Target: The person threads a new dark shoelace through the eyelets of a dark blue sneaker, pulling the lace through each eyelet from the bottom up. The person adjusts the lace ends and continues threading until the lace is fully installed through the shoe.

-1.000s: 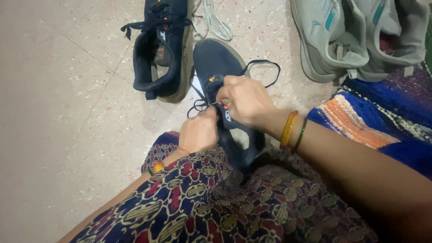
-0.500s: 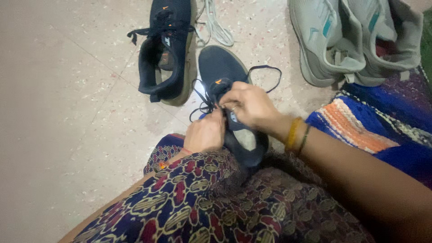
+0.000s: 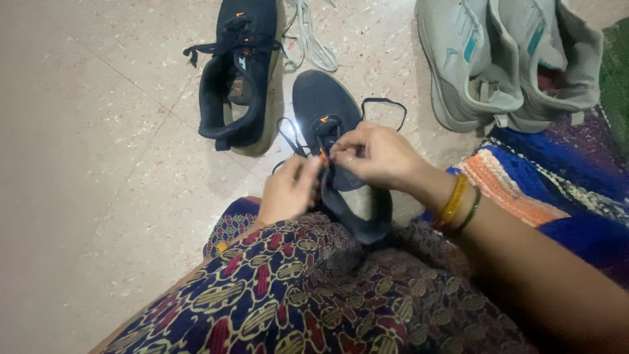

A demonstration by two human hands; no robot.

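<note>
- Dark navy shoe point(image 3: 327, 111) lies on the speckled floor point(image 3: 98, 164), toe pointing away, heel against the person's patterned lap point(image 3: 295, 288).
- Its black lace point(image 3: 383, 105) loops out loose to the right of the toe; more lace strands trail off to the left of the tongue.
- Right hand point(image 3: 373, 157) sits over the tongue area, grip pinched on a lace strand between thumb and fingertips.
- Left hand point(image 3: 288, 190) just beside it on the shoe's left flank, fingers curled at the lace; whether it truly grasps a strand, cannot tell.
- Both hands nearly touch above the eyelets.
- Yellow and green bangles point(image 3: 458, 203) on the right wrist.
- Matching navy shoe point(image 3: 239, 72) lies to the upper left, laced, on its side.
- Pale loose lace point(image 3: 314, 39) beyond it.
- Grey pair of shoes point(image 3: 504, 59) upper right, by a striped rug point(image 3: 524, 183).
</note>
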